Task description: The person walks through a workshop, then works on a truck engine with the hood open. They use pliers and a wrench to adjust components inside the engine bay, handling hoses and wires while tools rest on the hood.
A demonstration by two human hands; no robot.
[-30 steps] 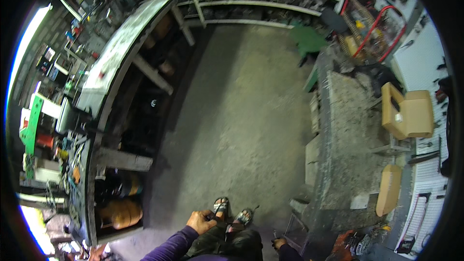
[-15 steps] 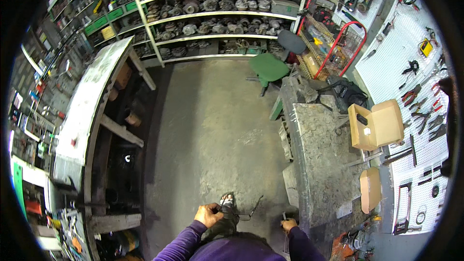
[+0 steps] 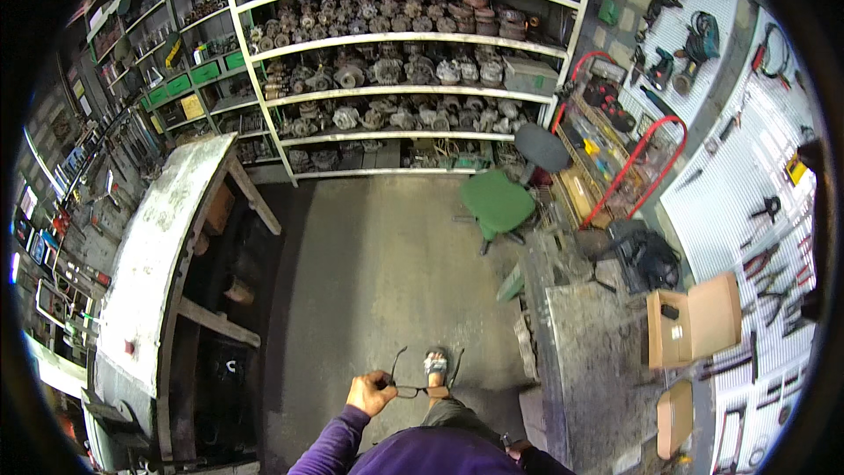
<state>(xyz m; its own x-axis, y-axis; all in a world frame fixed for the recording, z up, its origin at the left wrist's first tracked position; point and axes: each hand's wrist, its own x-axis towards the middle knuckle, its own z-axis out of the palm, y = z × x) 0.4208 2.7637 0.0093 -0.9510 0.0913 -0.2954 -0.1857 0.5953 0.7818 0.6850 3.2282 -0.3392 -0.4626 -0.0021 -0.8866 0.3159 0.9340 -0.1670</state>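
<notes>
- Eyeglasses point(image 3: 420, 391), seen in the head view: thin, dark, angular frame with slender temples spread, held out over the floor point(image 3: 369, 273) in front of the body.
- One end of the frame is pinched by the left hand point(image 3: 371, 394), its fingers closed; wrist covered by a purple knit-like sleeve point(image 3: 330, 442).
- Right hand point(image 3: 520, 449) mostly hidden low beside the body; whether anything is gripped cannot be told.
- Sandalled foot point(image 3: 436, 359) seen just beyond the frame, on smooth, stained grey flooring.
- To the right, a workbench point(image 3: 589, 343) with a rough, scuffed grey top; an open cardboard box point(image 3: 714, 317), crisp-folded, is set by its far edge.
- To the left, a long bench point(image 3: 167, 237), pale top blotched, propped on slanted legs.
- Ahead, a green chair seat point(image 3: 497, 202), rounded; behind it, white-edged shelving point(image 3: 413, 87) packed with lumpy, dull metal parts point(image 3: 387, 70).
</notes>
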